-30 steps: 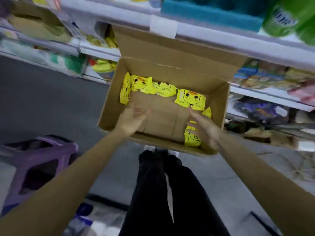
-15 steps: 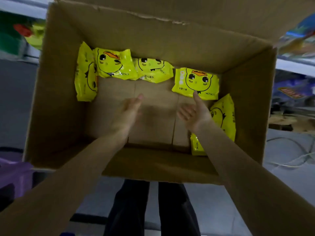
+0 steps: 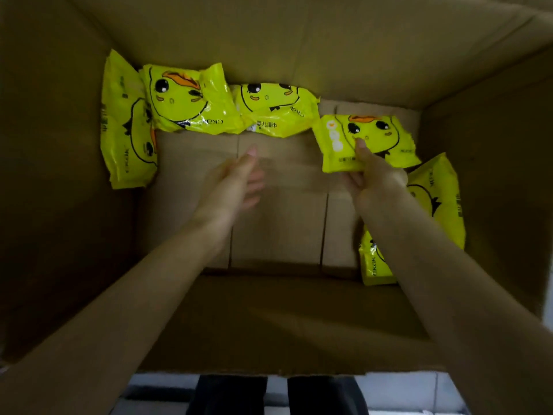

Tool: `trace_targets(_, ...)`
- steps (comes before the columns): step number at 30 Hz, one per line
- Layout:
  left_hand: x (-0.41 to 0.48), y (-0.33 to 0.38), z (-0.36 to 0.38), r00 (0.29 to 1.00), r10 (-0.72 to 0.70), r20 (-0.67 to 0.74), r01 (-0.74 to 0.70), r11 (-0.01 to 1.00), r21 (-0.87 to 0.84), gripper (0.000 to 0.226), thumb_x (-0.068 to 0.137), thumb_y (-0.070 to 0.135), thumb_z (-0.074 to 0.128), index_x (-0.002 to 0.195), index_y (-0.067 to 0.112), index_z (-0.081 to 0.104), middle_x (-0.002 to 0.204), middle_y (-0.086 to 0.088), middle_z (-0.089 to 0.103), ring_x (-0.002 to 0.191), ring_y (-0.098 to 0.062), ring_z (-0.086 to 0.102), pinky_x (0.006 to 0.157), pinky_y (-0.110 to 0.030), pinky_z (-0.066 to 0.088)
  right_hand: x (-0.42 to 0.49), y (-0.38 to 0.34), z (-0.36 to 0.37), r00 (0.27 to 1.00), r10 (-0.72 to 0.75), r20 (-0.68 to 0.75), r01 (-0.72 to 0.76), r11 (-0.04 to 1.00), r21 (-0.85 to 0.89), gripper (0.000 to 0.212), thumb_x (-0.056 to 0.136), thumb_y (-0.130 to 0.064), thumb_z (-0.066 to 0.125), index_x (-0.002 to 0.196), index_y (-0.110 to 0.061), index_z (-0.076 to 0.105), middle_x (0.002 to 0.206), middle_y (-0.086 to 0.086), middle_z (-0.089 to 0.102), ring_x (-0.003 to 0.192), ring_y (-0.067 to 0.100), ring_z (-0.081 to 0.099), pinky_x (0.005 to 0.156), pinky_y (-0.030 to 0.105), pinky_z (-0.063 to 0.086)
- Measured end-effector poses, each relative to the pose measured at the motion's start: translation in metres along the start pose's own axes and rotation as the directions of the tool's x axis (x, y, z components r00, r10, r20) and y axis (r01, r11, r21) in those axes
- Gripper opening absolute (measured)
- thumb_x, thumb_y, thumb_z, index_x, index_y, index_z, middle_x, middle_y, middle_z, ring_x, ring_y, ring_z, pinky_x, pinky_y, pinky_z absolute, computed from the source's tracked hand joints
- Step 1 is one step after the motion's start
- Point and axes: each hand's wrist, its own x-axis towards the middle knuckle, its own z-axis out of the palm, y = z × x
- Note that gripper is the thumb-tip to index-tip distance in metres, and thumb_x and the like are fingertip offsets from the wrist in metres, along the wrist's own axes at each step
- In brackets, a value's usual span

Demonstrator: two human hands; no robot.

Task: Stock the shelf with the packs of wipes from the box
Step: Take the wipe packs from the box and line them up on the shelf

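The open cardboard box fills the view. Several yellow packs of wipes with a duck face lie along its walls. My right hand pinches the near edge of one pack at the far right, thumb on top. My left hand hovers over the bare box floor with fingers relaxed, holding nothing, just short of a pack at the far wall. Another pack lies left of that one. One pack leans on the left wall and one on the right wall beside my right forearm.
The box's near wall crosses under both forearms. Below it I see my dark trouser legs and a strip of pale floor. The shelf is out of view.
My head has come much closer to the box, which now fills the view. My right hand has reached forward and taken hold of the far right pack. My left hand has moved slightly forward.
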Motion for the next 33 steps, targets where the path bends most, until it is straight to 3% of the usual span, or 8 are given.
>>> trace_targets(4,-0.006,0.006,0.004,0.978,-0.111,0.178,0.113,0.994,-0.001,0.024,0.087,0.044,0.055,0.1,0.025,0.06,0.108,0.001,0.067,0.092,-0.009,0.064,0.089,-0.028,0.051,-0.035,0.014,-0.05,0.952,0.025,0.304,0.071,0.952,-0.299,0.031,0.084,-0.013,0.069,0.114,-0.009,0.065,0.108,0.006,0.072,0.096,0.022,0.07,0.076,0.036,0.06)
trace_targets(7,-0.021,0.015,0.002,0.874,-0.201,0.442,0.239,0.97,-0.031,0.032,0.073,0.039,0.06,0.097,0.02,0.069,0.095,-0.001,0.075,0.085,-0.015,0.071,0.077,-0.028,0.058,-0.067,0.01,-0.073,0.769,0.161,0.619,0.176,0.877,-0.446,0.03,0.079,-0.017,0.065,0.107,-0.008,0.068,0.103,0.007,0.074,0.095,0.023,0.071,0.077,0.036,0.059)
trace_targets(10,-0.03,0.015,-0.007,0.846,-0.21,0.491,0.284,0.956,-0.081,0.032,0.069,0.029,0.063,0.099,0.02,0.07,0.097,-0.003,0.076,0.083,-0.016,0.073,0.067,-0.028,0.06,-0.072,0.007,-0.071,0.667,0.285,0.688,0.258,0.778,-0.573,0.025,0.081,-0.017,0.062,0.103,-0.01,0.07,0.099,0.003,0.075,0.092,0.016,0.072,0.076,0.024,0.057)
trace_targets(17,-0.029,0.006,-0.04,0.992,-0.118,-0.041,0.094,0.922,-0.376,0.008,0.085,0.021,0.066,0.091,0.018,0.068,0.078,0.001,0.076,0.069,-0.011,0.073,0.052,-0.026,0.058,-0.028,0.015,-0.013,0.843,0.131,0.522,0.134,0.888,-0.439,0.032,0.09,-0.039,0.056,0.111,-0.016,0.061,0.11,0.01,0.068,0.091,0.016,0.069,0.077,0.026,0.056)
trace_targets(20,-0.028,-0.003,-0.056,0.977,-0.092,-0.193,0.029,0.952,-0.306,0.029,0.081,0.023,0.07,0.109,0.015,0.067,0.098,-0.005,0.075,0.091,-0.019,0.072,0.064,-0.031,0.061,-0.014,0.027,0.017,0.86,0.195,0.472,0.009,0.918,-0.396,0.048,0.092,-0.037,0.059,0.134,-0.017,0.047,0.128,0.013,0.055,0.106,0.016,0.061,0.092,0.025,0.051)
trace_targets(22,-0.029,-0.009,-0.064,0.969,-0.084,-0.233,0.018,0.962,-0.272,0.03,0.084,0.024,0.069,0.113,0.016,0.066,0.105,-0.006,0.073,0.096,-0.022,0.071,0.069,-0.034,0.06,-0.012,0.032,0.039,0.883,0.177,0.435,-0.016,0.937,-0.348,0.057,0.091,-0.035,0.061,0.138,-0.009,0.043,0.136,0.016,0.049,0.119,0.02,0.054,0.101,0.027,0.045)
trace_targets(26,-0.029,-0.014,-0.075,0.968,-0.129,-0.215,0.042,0.929,-0.368,0.028,0.094,0.032,0.057,0.116,0.016,0.063,0.106,-0.005,0.073,0.093,-0.018,0.07,0.064,-0.032,0.061,-0.006,0.037,0.08,0.905,0.142,0.4,-0.056,0.974,-0.219,0.036,0.089,-0.04,0.064,0.114,-0.021,0.047,0.123,0.006,0.053,0.114,0.024,0.056,0.098,0.032,0.048)
trace_targets(33,-0.036,-0.021,-0.08,0.972,-0.132,-0.192,0.027,0.883,-0.469,0.029,0.097,0.034,0.051,0.121,0.02,0.06,0.109,-0.003,0.073,0.089,-0.016,0.072,0.062,-0.034,0.06,0.018,0.06,0.103,0.939,-0.012,0.344,0.077,0.981,-0.177,0.054,0.088,-0.035,0.067,0.133,-0.013,0.047,0.119,0.001,0.056,0.098,0.019,0.06,0.076,0.034,0.06)
